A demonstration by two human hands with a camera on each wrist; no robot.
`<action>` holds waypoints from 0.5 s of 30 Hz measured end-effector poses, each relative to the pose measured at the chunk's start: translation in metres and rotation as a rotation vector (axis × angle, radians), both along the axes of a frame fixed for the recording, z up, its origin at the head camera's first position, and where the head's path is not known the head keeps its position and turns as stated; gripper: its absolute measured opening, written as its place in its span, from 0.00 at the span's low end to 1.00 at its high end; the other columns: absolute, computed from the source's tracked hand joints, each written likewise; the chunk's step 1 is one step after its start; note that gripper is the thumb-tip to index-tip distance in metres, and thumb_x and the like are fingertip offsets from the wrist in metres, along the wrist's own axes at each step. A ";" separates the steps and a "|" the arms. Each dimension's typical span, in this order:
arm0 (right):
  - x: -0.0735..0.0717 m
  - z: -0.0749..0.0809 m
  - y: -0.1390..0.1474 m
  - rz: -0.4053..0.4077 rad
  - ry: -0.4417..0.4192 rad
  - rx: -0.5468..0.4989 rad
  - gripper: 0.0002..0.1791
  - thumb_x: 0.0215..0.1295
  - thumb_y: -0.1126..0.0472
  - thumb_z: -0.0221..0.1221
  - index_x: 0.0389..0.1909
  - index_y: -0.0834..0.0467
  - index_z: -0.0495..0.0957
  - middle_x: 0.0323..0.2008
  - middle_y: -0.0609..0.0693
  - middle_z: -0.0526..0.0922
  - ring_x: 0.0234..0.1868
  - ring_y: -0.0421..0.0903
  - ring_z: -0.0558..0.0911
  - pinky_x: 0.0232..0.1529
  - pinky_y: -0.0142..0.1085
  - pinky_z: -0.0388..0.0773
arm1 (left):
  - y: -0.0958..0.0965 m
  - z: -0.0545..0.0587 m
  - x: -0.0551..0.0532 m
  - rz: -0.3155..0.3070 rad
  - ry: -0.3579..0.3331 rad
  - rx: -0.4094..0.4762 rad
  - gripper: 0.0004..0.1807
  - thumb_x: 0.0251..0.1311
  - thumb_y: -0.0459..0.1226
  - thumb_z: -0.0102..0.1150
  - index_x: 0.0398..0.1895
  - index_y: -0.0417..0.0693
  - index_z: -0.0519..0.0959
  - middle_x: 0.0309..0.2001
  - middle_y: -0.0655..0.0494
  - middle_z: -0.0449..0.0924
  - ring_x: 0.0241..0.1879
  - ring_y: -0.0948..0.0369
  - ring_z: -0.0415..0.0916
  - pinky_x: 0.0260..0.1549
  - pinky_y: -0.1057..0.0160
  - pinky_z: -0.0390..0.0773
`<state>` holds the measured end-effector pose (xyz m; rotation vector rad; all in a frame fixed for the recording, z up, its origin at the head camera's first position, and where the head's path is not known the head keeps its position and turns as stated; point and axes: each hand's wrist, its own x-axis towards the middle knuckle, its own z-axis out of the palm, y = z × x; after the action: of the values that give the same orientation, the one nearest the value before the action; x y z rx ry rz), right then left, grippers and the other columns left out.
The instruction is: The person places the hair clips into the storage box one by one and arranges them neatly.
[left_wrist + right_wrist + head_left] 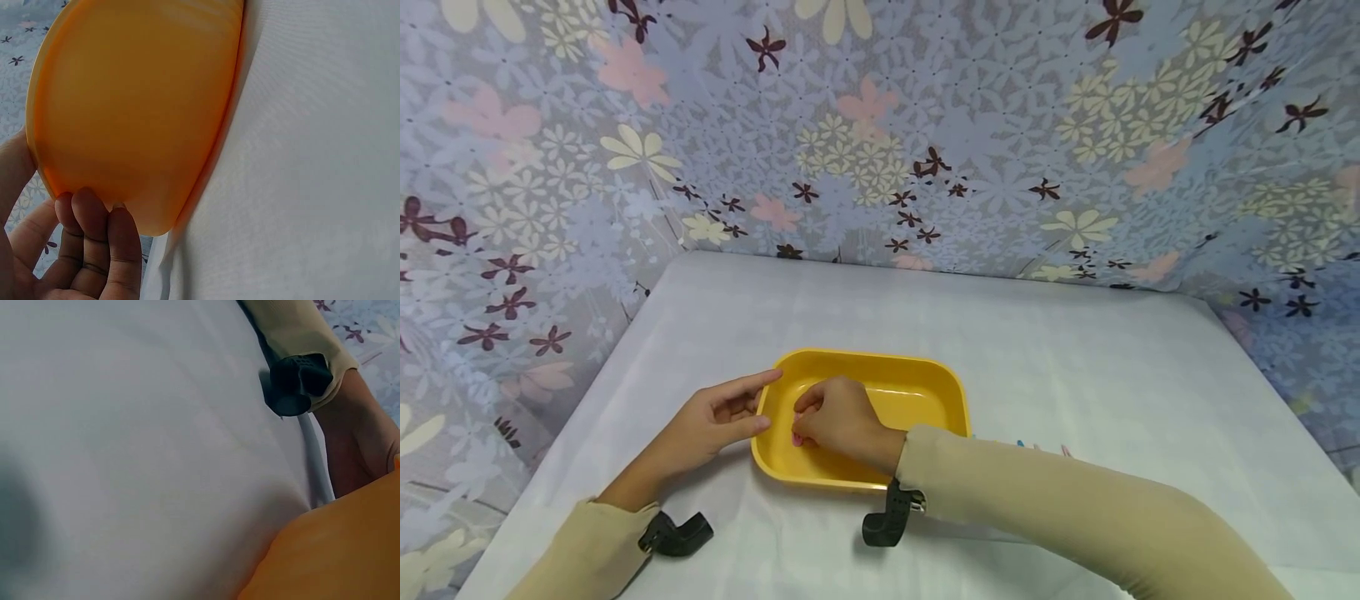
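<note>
A shallow yellow plastic tray with rounded corners lies on the white-covered table. At its left end my left hand holds the rim, thumb and index fingertip over the edge. The other fingers bend against the outer wall, as the left wrist view shows beside the tray wall. Inside the tray, near the left end, my right hand pinches a small pink object. Fingers cover most of that object, so its kind cannot be told. In the right wrist view only the tray's outside and the left forearm appear; the right hand is out of sight there.
Several small coloured pieces, pink and blue, lie right of the tray, partly behind the right sleeve. White cloth covers the table. A flowered curtain hangs behind and at the sides. Each wrist carries a black camera mount.
</note>
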<state>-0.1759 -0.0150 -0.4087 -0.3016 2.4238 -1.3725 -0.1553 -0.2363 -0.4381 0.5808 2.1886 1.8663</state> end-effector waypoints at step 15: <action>-0.002 0.002 0.004 0.049 0.013 0.031 0.04 0.58 0.68 0.69 0.35 0.63 0.87 0.21 0.46 0.83 0.22 0.40 0.81 0.26 0.29 0.78 | -0.001 -0.002 0.000 -0.006 0.026 -0.017 0.32 0.69 0.32 0.64 0.74 0.41 0.68 0.58 0.38 0.76 0.46 0.59 0.78 0.46 0.67 0.82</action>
<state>-0.1777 -0.0107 -0.4068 -0.3602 2.4291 -1.3148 -0.1551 -0.2376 -0.4397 0.6111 2.2147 1.8461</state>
